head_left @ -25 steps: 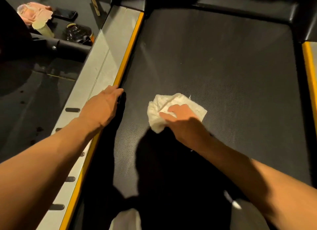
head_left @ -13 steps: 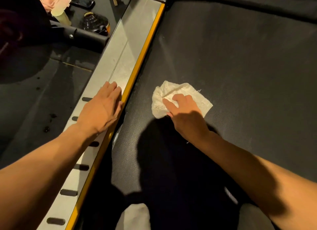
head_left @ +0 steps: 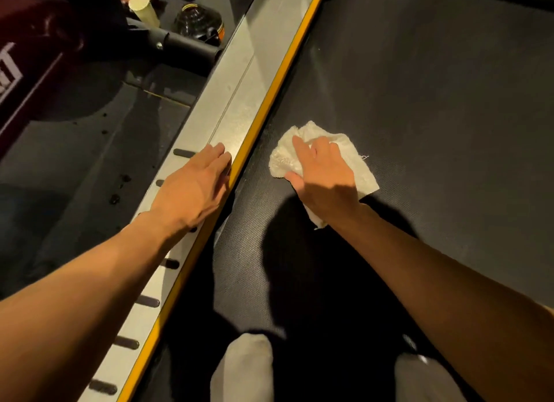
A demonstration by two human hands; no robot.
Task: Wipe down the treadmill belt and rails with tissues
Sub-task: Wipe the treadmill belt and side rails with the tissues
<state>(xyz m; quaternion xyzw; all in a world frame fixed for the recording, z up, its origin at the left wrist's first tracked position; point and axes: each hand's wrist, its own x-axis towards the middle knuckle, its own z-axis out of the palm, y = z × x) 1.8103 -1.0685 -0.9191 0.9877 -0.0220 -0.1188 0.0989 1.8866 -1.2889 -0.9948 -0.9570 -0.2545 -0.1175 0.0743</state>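
Change: sliding tissue point(head_left: 358, 164) slightly nearer rail point(head_left: 239, 80), now trailing a corner beneath the wrist. Pressing right hand point(head_left: 326, 176), fingers spread flat, onto tissue on belt point(head_left: 419, 101). Resting left hand point(head_left: 192, 188), fingers straight, on rail as before.

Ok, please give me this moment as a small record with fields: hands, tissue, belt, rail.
left hand: rests flat on the rail, beside the yellow strip
right hand: presses the tissue onto the belt
tissue: white, crumpled, partly under the right hand
belt: black, textured
rail: silver, dark slots along its outer side
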